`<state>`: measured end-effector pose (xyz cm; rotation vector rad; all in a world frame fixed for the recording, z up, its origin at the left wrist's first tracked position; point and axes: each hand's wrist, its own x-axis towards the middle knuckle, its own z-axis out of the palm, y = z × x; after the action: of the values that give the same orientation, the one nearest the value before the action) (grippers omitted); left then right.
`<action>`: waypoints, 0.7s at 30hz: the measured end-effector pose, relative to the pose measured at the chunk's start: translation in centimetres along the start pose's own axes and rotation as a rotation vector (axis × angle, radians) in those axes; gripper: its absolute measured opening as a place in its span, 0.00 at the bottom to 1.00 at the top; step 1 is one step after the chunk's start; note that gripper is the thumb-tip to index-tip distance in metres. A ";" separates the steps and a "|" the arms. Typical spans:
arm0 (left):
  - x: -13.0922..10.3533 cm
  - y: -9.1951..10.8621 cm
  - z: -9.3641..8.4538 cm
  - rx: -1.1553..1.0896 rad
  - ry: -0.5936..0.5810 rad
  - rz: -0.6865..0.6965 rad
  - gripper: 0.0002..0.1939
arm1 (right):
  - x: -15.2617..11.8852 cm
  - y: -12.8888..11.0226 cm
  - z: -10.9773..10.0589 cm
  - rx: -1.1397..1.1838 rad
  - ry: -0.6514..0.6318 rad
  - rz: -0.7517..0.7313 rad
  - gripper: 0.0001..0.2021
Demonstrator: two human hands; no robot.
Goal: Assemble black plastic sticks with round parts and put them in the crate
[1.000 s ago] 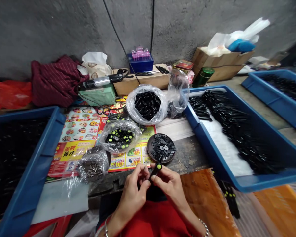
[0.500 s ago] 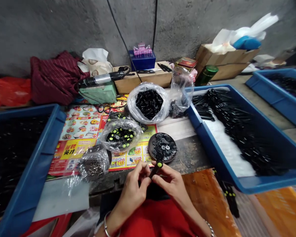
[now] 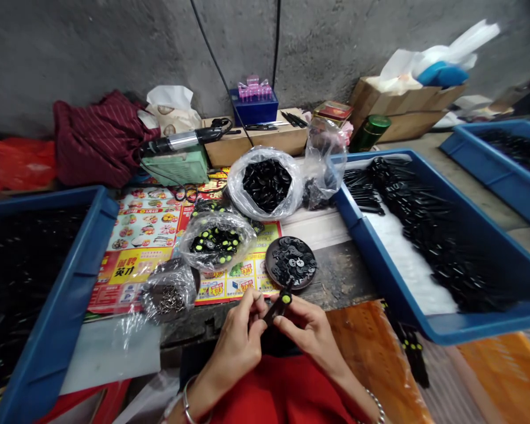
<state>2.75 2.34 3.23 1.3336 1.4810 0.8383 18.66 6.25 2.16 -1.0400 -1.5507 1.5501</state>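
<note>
A black part with a yellow-green dot [image 3: 285,299] is pinched between both hands, just below the round dish. My left hand [image 3: 242,330] grips its lower left end with thumb and fingers. My right hand [image 3: 307,327] closes on the dotted end, its thumb beneath the dot. Small flat black pieces lie in the dish [image 3: 270,272]. Left of it, an open plastic bag [image 3: 250,235] holds black parts with yellow-green dots. Another bag [image 3: 173,294] holds small metal pieces. Behind them stands a bag of black pieces [image 3: 297,194].
A blue bin [image 3: 375,271] of long black parts stands on the right, with another blue bin [image 3: 494,176] beyond. A blue bin [image 3: 66,312] fills the left side. A handheld tool [image 3: 183,141] rests on a green box [image 3: 181,168] at the back.
The black part has tilted slightly between my hands, and its dotted end sits a little lower. A thin dark tip now shows above the dot. Both hands keep their hold.
</note>
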 end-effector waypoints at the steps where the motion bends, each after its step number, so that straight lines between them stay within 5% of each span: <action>1: 0.0 0.2 -0.3 0.019 -0.014 0.002 0.12 | 0.0 -0.1 -0.2 0.008 -0.024 -0.005 0.11; 8: 0.7 1.6 -1.6 -0.125 -0.161 -0.003 0.12 | 0.2 0.1 -2.6 0.109 -0.158 0.002 0.13; 14: 0.6 1.9 -0.9 -0.398 -0.295 -0.139 0.13 | 0.4 1.4 -3.3 0.462 -0.239 0.169 0.17; 21: 0.4 0.6 0.3 -0.502 -0.232 -0.214 0.15 | 0.4 2.7 -1.9 0.552 -0.090 0.177 0.17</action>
<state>3.27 2.77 3.58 0.8487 1.1123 0.8160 20.41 7.36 -0.44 -0.8099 -1.0047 2.0157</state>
